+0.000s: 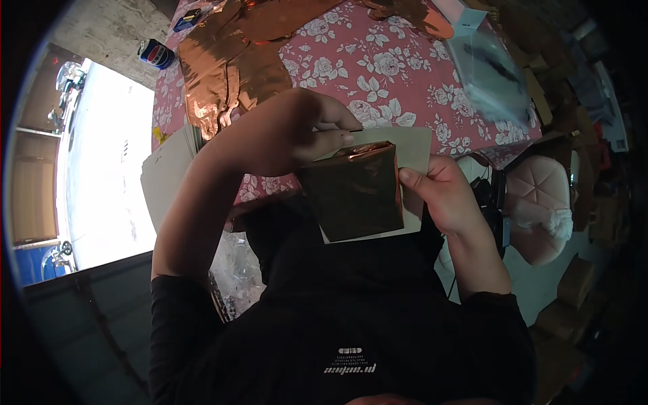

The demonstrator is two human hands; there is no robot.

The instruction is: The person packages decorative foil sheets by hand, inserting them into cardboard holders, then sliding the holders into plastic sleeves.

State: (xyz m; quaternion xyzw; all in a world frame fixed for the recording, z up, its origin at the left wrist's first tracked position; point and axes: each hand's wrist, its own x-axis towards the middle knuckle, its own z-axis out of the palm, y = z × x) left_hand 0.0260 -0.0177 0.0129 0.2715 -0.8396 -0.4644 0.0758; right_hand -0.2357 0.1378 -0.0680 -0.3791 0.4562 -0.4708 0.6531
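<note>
A beige card (415,145) with a copper-coloured foil sheet (354,192) lying over most of it is held up above my lap. My left hand (320,131) grips the upper left edge, thumb on the near side and fingers behind. On the right edge, my right hand (432,182) pinches the card, its thumb beside the foil's edge. The foil looks creased along its top and right side. More crumpled copper foil (229,74) lies on the flowered tablecloth (385,61) beyond my left arm.
A stack of beige cards (165,179) sits at the left table edge. A soda can (155,54) stands at the back left. Clear plastic bags (489,74) and a white box (460,13) lie at the back right, with a padded stool (538,196) beside the table.
</note>
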